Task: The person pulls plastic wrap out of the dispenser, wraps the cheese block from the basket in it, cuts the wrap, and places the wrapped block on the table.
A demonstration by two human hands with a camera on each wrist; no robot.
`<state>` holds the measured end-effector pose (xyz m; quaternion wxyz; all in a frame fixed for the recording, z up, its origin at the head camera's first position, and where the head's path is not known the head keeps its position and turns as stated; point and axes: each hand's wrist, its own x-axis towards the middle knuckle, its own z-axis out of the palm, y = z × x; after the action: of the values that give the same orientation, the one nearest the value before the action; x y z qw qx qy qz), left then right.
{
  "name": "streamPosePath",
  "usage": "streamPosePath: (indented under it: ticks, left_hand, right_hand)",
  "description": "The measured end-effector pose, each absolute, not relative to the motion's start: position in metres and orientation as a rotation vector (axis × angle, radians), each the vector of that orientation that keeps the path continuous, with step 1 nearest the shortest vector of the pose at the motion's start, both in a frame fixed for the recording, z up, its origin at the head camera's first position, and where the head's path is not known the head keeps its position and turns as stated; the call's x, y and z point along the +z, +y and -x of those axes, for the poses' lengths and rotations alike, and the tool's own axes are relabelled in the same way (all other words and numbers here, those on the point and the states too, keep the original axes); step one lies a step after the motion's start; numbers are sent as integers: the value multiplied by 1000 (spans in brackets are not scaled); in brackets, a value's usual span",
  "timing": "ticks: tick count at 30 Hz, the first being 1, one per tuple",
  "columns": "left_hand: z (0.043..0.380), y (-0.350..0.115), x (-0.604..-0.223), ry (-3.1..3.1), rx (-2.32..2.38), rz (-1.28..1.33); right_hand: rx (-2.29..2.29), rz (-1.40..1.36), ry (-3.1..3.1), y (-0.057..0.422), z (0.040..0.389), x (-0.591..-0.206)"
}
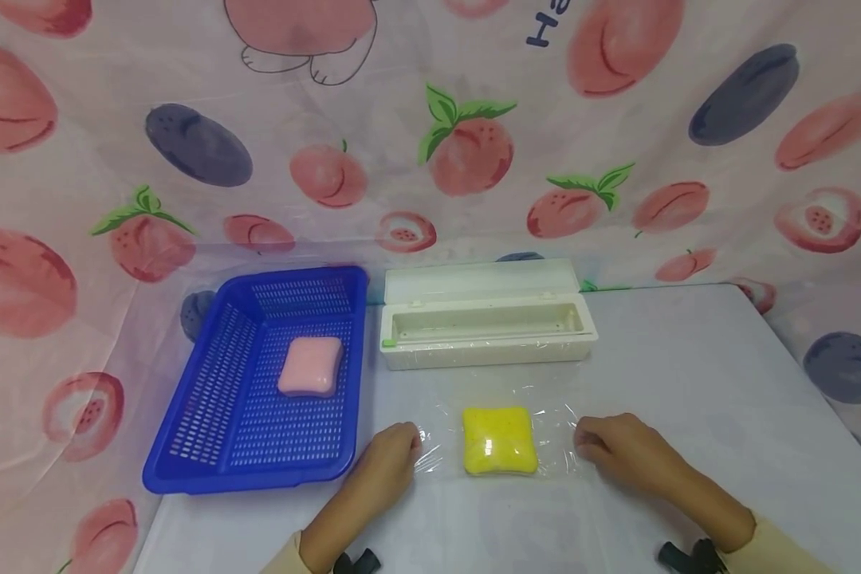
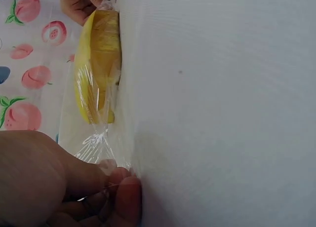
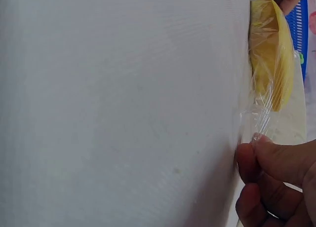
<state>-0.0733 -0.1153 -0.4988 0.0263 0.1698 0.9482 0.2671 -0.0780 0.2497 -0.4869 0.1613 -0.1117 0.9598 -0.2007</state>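
A yellow, pillow-shaped square block (image 1: 500, 441) lies on the white table, wrapped in clear cling film (image 1: 555, 434). To its left, my left hand (image 1: 386, 466) pinches one gathered end of the film between thumb and fingers. On the other side, my right hand (image 1: 627, 453) pinches the opposite end. Both wrist views show the film twisted into narrow creases between the block and the fingertips. Through the film in the left wrist view, the yellow block (image 2: 101, 64) shows its side. Neither hand touches the block itself.
Behind the block stands a white cling film dispenser box (image 1: 488, 353) with its lid raised. At the left, a blue plastic basket (image 1: 251, 483) holds a pink, rounded square block (image 1: 311, 366). A fruit-patterned cloth (image 1: 402, 159) hangs behind the table (image 1: 696, 367).
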Motion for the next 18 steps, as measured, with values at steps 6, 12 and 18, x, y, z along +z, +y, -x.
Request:
streamPosePath:
  ticks: [6, 12, 18]
  left_hand:
    - [73, -117, -497, 2963, 801, -624]
    - [57, -113, -482, 3031, 512, -646]
    - [39, -89, -475, 2943, 202, -866]
  right_hand:
    - [-604, 316, 2721, 254, 80, -488]
    - [-545, 340, 2836, 257, 68, -474]
    - [-326, 736, 2881, 235, 52, -469]
